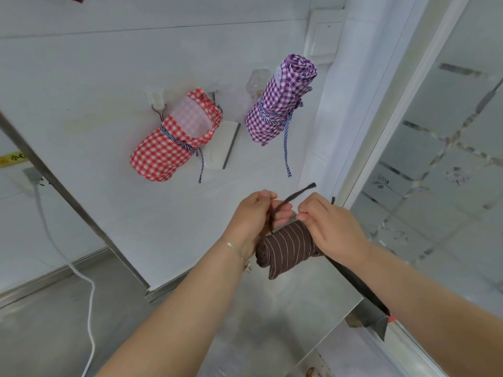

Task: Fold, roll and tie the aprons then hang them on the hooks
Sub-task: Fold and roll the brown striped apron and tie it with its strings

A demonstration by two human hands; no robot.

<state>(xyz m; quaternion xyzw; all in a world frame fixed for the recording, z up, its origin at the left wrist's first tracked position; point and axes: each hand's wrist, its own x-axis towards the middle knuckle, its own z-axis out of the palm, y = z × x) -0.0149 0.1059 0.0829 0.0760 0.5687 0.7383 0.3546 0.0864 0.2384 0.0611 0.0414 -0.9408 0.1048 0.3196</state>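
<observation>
Brown striped apron roll [288, 248] held up in the air in front of the white tiled wall [109, 63], over the far edge of the steel counter [272, 308]. Left hand [251, 216] curled around the roll's left end, fingers pinching the dark brown tie strap [288, 201] that runs up from the roll and sticks out up-right between both hands. Right hand [330, 227] closed over the roll's right end, thumb and forefinger pinched together at the strap near the left hand's fingertips. A thin bracelet [231, 244] on the left wrist. Up-left of the brown roll, a red gingham apron roll [168, 148] hangs on the wall, tied round the middle with a blue-white striped string whose end dangles down; a metal hook [159, 110] on a clear pad sits at its upper left. Straight above the brown roll, a purple gingham apron roll [277, 104] hangs at a clear hook [257, 80], tied with the same kind of striped string, one long end hanging down. A white wall switch [324, 36] above-right of the purple roll. Right of the brown roll, a frosted glass door [435, 159] with a white frame. Far left of it, a white cable [54, 240] drops from a wall socket down onto the counter.
</observation>
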